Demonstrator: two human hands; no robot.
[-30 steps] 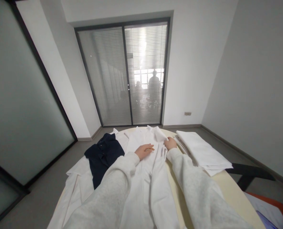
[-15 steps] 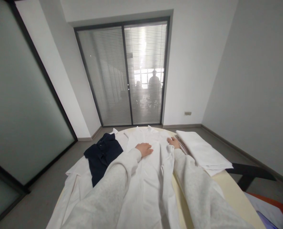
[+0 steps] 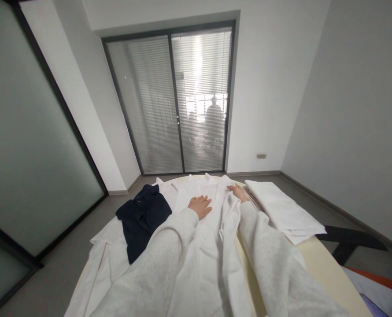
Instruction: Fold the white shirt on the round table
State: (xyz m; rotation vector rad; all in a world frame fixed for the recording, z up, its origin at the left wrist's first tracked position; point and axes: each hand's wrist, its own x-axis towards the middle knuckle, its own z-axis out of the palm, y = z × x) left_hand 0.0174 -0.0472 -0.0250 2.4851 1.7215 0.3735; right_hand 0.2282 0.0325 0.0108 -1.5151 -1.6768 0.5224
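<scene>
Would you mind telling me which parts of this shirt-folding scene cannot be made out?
- Head view: white shirt hem, cut off by the bottom edge and both sleeves.
- Right hand fingertips: whether they pinch the cloth is too small to tell.
- Dark shirt lower part, hidden behind the left sleeve.

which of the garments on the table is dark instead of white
The navy shirt, left of the left hand. The shirt under both hands and the folded stack at right are white.
</scene>
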